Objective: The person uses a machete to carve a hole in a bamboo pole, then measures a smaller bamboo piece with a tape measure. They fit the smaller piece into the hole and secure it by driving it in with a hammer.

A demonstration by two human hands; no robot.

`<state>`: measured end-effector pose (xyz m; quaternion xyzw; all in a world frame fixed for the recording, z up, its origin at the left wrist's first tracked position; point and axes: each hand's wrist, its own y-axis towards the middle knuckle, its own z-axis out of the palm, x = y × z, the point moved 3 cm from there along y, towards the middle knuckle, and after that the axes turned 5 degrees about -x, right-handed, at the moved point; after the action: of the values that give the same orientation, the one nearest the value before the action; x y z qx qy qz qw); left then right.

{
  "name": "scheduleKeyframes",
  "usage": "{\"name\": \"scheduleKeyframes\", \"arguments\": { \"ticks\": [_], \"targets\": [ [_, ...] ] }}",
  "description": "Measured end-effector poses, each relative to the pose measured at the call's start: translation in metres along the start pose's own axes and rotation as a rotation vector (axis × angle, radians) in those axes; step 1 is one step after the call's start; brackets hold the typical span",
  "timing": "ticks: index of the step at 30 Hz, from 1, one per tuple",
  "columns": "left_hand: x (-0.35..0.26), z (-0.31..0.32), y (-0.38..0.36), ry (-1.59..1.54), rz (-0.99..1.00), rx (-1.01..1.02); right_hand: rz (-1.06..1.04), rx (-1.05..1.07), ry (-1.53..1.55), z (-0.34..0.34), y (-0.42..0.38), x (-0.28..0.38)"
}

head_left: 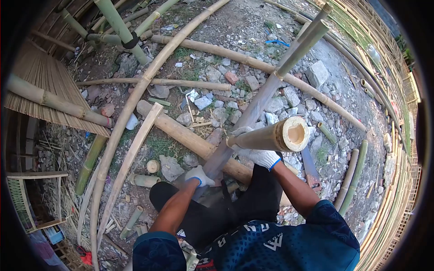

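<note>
White-gloved, my right hand (260,156) is wrapped round a short, thick bamboo section (264,138), whose pale, cut hollow end faces up toward the camera. Behind this piece a long bamboo pole (255,106), partly blurred, slants from the upper right down to my knees. My left hand (199,176), also gloved, is low beside the pole's near end; its fingers are too blurred to read. Right of my right knee lies a handsaw (309,167) with a reddish handle. Another thick bamboo pole (190,140) passes crosswise beneath the slanting one.
Rubble and stones (217,113) cover the ground. A long curved pole (135,97) and a split bamboo strip (131,167) lie on the left. A thin pole (316,95) crosses behind. Two bamboo lengths (352,178) lie on the right, and an upright bamboo frame (117,31) stands upper left.
</note>
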<state>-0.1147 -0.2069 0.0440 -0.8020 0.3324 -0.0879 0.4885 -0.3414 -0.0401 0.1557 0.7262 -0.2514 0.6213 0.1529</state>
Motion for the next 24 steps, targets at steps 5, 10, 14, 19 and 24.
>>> {"name": "scheduleKeyframes", "arguments": {
  "ticks": [5, 10, 14, 19, 24],
  "targets": [
    [-0.009, -0.010, -0.013, -0.029, -0.018, -0.022, -0.067, 0.022, 0.003, -0.003, -0.004, 0.010],
    [-0.002, -0.001, -0.004, -0.027, 0.000, -0.014, 0.062, 0.025, 0.139, 0.001, -0.006, 0.011],
    [-0.002, -0.010, 0.000, -0.018, 0.046, 0.028, 0.023, -0.029, 0.012, 0.006, 0.003, 0.015],
    [-0.023, -0.040, 0.002, -0.168, 0.195, 0.048, 0.198, -0.011, 0.350, 0.009, 0.004, -0.059],
    [-0.075, -0.116, -0.035, -0.722, 0.607, -0.208, 0.116, 0.116, 0.095, 0.016, 0.021, -0.042]
  ]
}}
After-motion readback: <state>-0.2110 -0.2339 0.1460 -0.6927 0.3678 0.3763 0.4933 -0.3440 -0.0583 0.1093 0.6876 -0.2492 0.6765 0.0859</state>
